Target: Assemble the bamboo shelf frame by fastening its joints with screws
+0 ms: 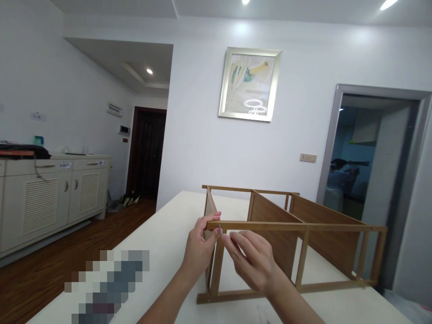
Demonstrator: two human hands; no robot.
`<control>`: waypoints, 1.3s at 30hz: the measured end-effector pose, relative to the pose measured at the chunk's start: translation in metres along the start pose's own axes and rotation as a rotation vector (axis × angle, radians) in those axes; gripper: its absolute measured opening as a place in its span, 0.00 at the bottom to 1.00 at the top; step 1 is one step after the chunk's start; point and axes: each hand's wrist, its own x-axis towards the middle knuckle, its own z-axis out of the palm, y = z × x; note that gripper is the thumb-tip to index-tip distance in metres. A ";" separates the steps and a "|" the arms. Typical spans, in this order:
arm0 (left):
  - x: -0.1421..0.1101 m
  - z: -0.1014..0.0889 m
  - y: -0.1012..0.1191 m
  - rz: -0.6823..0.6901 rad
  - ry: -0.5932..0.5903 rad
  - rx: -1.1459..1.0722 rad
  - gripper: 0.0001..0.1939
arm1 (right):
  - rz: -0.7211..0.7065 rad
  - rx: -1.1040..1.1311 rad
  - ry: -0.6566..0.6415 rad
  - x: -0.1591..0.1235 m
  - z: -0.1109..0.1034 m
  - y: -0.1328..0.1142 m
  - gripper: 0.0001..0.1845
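Note:
A brown wooden shelf rack [259, 226] lies on its side on the white table, its slatted frame toward me and its solid boards standing upright. My left hand [200, 240] grips the rack's near left corner, fingers over the top rail and thumb below. Close beside it, my right hand [251, 256] is closed in a pinch just under the same rail. A small shiny metal piece [220, 228] shows at the rail between the fingertips of both hands. Its kind is too small to tell, and my fingers partly cover it.
The white table [168, 243] extends around the rack, with a pixelated patch at its left edge. A white cabinet [47, 189] with things on top stands at left. A framed picture [250, 85] hangs ahead. Through the doorway [357, 153] at right, a dim room shows.

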 end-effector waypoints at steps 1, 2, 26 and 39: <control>0.000 0.000 0.000 -0.005 -0.001 0.005 0.13 | -0.024 -0.003 -0.036 0.002 -0.004 0.001 0.18; 0.000 0.000 0.000 -0.010 -0.003 0.008 0.13 | -0.044 -0.008 -0.066 0.004 -0.008 0.002 0.17; -0.002 0.000 -0.001 -0.006 0.004 -0.011 0.14 | 0.771 0.669 -0.064 0.026 -0.001 -0.022 0.08; -0.001 0.000 -0.004 -0.011 -0.001 0.006 0.15 | 0.730 0.810 -0.295 0.026 -0.018 -0.001 0.11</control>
